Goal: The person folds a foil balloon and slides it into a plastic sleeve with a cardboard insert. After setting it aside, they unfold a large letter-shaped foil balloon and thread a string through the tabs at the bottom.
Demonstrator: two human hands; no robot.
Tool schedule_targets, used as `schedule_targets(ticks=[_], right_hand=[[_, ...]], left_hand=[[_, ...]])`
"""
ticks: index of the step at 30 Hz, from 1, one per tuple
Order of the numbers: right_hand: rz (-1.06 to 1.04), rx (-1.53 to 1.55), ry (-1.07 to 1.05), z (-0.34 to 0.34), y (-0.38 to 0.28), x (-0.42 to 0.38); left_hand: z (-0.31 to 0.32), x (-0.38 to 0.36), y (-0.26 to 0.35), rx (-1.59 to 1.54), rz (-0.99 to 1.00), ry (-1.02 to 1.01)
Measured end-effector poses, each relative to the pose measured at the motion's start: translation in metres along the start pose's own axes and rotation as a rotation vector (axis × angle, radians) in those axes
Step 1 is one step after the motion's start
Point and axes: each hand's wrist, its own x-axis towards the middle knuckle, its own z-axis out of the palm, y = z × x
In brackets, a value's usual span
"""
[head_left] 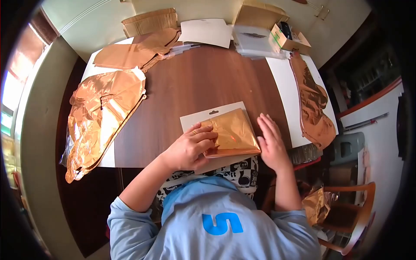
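Note:
A flat folded piece of shiny gold foil (232, 130) lies on a white card (195, 119) with a hanging slot at its top. The card sits tilted at the near edge of the table, partly over my lap. My left hand (190, 147) rests on the left side of the foil, its fingers bent and slightly apart on the surface. Along the foil's right edge lies my right hand (272, 143), with fingers stretched out and the thumb side near the foil. What is under my left palm is hidden.
Crumpled gold foil sheets (106, 117) cover the table's left side, with flat ones (134, 52) behind. Another foil piece (312, 102) hangs over the right edge. White sheets (206, 32), plastic sleeves (255, 41) and a small carton (290, 41) stand at the back. A wooden chair (368, 203) is at right.

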Motion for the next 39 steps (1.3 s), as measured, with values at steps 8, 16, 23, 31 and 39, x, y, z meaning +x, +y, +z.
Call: schedule_targets(ticks=[8, 16, 23, 31, 39], right_hand=[[-0.214, 0.051, -0.239, -0.005, -0.021, 0.048], [-0.136, -0.134, -0.291, 0.044, -0.015, 0.061], [-0.078, 0.044, -0.173, 0.034, -0.006, 0.071], [0.293, 0.499, -0.285, 0.001, 0.027, 0.101], [0.308, 0.309, -0.486, 0.007, 0.018, 0.124]], left_hand=[[-0.008, 0.004, 0.011, 0.13, -0.039, -0.085], [-0.03, -0.014, 0.007, -0.032, -0.248, -0.01], [0.01, 0.016, 0.038, 0.315, -0.317, 0.031], [0.035, 0.019, 0.043, 0.424, -0.323, 0.006], [0.035, 0.015, 0.029, 0.425, -0.311, -0.035]])
